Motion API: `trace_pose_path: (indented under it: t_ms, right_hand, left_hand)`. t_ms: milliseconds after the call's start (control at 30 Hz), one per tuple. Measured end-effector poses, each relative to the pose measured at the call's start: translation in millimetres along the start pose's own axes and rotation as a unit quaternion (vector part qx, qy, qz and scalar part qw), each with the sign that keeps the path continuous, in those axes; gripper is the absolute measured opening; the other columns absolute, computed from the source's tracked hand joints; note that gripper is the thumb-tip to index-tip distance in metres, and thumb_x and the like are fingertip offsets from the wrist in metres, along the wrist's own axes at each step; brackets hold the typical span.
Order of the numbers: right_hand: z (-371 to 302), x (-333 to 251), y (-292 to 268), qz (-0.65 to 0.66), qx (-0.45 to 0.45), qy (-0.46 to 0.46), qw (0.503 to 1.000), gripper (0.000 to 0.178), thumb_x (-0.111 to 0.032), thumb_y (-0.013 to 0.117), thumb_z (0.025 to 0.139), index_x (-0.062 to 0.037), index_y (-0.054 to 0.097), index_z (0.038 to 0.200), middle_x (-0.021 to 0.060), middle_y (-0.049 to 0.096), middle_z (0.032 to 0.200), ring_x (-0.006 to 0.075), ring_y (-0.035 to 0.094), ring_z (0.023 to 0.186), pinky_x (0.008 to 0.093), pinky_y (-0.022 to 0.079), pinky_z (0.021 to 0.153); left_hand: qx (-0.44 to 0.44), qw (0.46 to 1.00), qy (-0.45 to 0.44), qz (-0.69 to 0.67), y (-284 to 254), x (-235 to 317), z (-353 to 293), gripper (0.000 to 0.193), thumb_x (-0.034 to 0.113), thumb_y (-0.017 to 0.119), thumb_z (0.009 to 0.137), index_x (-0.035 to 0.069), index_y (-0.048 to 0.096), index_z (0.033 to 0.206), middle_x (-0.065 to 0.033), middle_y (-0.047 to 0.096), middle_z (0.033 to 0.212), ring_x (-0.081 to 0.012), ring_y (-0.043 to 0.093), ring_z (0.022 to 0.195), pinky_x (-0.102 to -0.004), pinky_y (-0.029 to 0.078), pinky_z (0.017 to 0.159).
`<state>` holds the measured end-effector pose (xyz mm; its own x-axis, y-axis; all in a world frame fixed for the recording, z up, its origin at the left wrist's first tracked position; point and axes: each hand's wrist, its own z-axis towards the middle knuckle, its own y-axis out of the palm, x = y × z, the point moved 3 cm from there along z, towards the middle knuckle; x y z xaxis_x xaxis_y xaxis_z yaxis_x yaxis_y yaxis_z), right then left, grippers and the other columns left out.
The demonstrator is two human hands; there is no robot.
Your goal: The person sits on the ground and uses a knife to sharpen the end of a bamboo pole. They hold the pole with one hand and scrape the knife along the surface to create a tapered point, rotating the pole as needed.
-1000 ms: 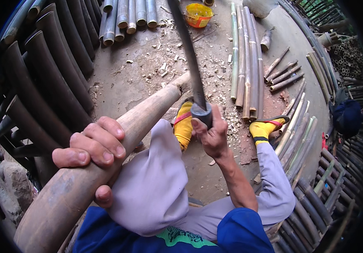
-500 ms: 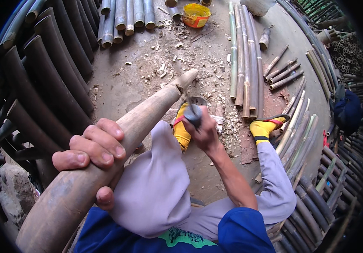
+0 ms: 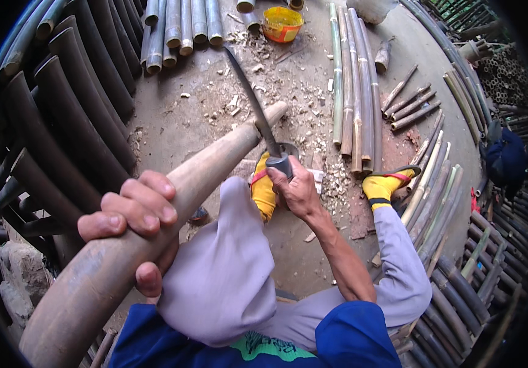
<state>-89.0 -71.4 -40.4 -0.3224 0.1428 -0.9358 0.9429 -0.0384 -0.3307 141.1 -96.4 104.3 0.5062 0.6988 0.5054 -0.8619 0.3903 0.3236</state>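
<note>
A thick, pale brown bamboo pole (image 3: 101, 288) slants from the lower left up toward the middle, over my raised knee. My left hand (image 3: 135, 218) is wrapped round it partway along, fingers over the top and thumb underneath. In my right hand (image 3: 297, 191) is a machete (image 3: 253, 97) with a dark, long blade and a grey handle, gripped closed. The blade lies across the pole near its narrow far end, pointing up and left, at a notch cut there. Whether the edge touches the wood is hard to tell.
Pale wood chips (image 3: 239, 101) litter the ground. Dark bamboo pieces (image 3: 80, 104) stack at the left. Several long poles (image 3: 357, 92) lie right of the middle. A yellow bucket (image 3: 283, 24) stands at the back. My feet wear yellow socks (image 3: 381, 187) and sandals. Rocks (image 3: 21, 279) sit at lower left.
The machete, blurred before, now shows plainly across the pole's far end. My right wrist has turned and shifted slightly. My left hand keeps its grip on the pole.
</note>
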Motion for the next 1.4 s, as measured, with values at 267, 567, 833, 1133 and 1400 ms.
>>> trace_pose_path:
  t_ms: [267,567,833,1133,1400]
  right_hand:
    - [-25,23,-24,0.285,0.200,-0.007,0.937,0.031,-0.031,0.058,0.092,-0.0026,0.049,0.101,0.0019,0.054,0.060,0.0085,0.053,0.047,0.0226,0.043,0.042]
    - [-42,12,-60,0.270,0.264,-0.085,0.922,0.025,-0.024,0.060,0.091,-0.0062,0.045,0.100,0.0016,0.053,0.061,0.0086,0.051,0.045,0.0226,0.043,0.040]
    - [-47,4,-99,0.062,0.332,-0.112,0.934,0.031,-0.015,0.066,0.080,-0.0029,0.047,0.101,0.0030,0.056,0.071,0.0130,0.057,0.065,0.0295,0.048,0.060]
    - [-48,19,-25,-0.126,0.083,-0.066,0.986,0.034,-0.013,0.067,0.079,-0.0017,0.046,0.104,0.0179,0.064,0.078,0.0314,0.067,0.070,0.0386,0.053,0.060]
    - [-64,39,34,-0.249,-0.057,-0.187,0.948,0.039,-0.015,0.070,0.074,0.0001,0.046,0.101,0.0208,0.060,0.075,0.0362,0.064,0.069,0.0431,0.052,0.058]
  left_hand:
    - [-0.058,0.977,-0.115,0.171,0,-95,57,0.089,0.033,0.080,0.069,0.005,0.029,0.137,-0.0133,0.041,0.133,-0.0262,0.039,0.123,-0.0449,0.027,0.107]
    - [-0.211,0.957,-0.186,0.066,52,-277,39,0.029,0.017,0.073,0.072,0.002,0.058,0.092,-0.0056,0.061,0.087,-0.0156,0.059,0.078,-0.0313,0.049,0.073]
    - [-0.222,0.846,-0.348,0.339,-20,-179,9,0.059,0.019,0.072,0.061,0.001,0.050,0.112,-0.0097,0.060,0.088,-0.0197,0.060,0.077,-0.0323,0.051,0.067]
    - [-0.139,0.648,-0.749,-0.003,-31,-114,-138,0.031,0.023,0.066,0.078,0.002,0.049,0.093,-0.0091,0.057,0.070,-0.0173,0.061,0.057,-0.0313,0.051,0.051]
    - [0.008,0.546,-0.832,-0.094,-36,-85,-173,0.059,0.048,0.020,0.098,0.001,0.052,0.114,-0.0133,0.059,0.075,-0.0200,0.059,0.053,-0.0329,0.051,0.048]
